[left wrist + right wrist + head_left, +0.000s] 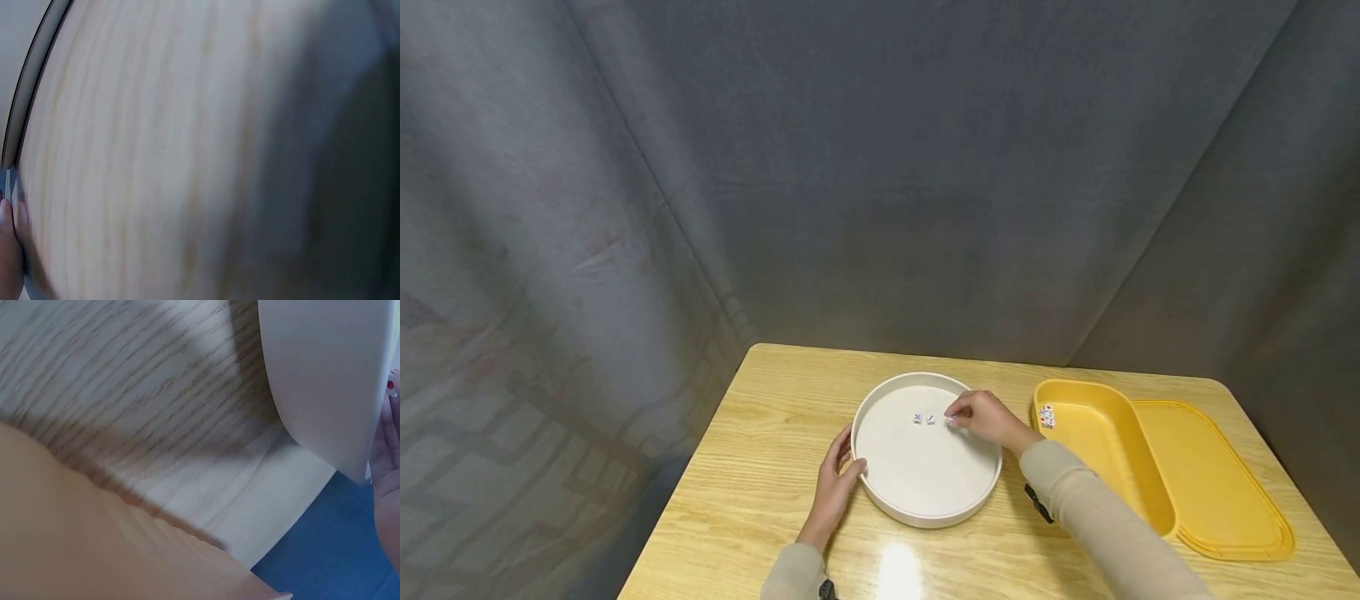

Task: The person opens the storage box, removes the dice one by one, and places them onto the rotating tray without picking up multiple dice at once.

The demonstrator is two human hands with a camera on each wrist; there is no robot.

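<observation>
right hand (988,419) was in over the white round tray (880,500), its fingertips pinched on a small die (951,421), which sat low on the tray floor or just above it, i couldn't tell which. just left of those fingertips, two more dice (923,418) already lay side by side inside the tray. left hand (838,483) was curled around the tray's near-left rim, thumb over the edge, holding it steady. well off to the right of the right hand, a few dice (1047,416) sat in the far corner of the yellow bin (1108,458), so i'd have judged it under way: two across, one in the fingers, a handful left. the bin's yellow lid (1217,483) lay flat beside it. all of it stood on a pale wood-grain table (760,467), with grey curtain (880,167) hung behind and to both sides.
</observation>
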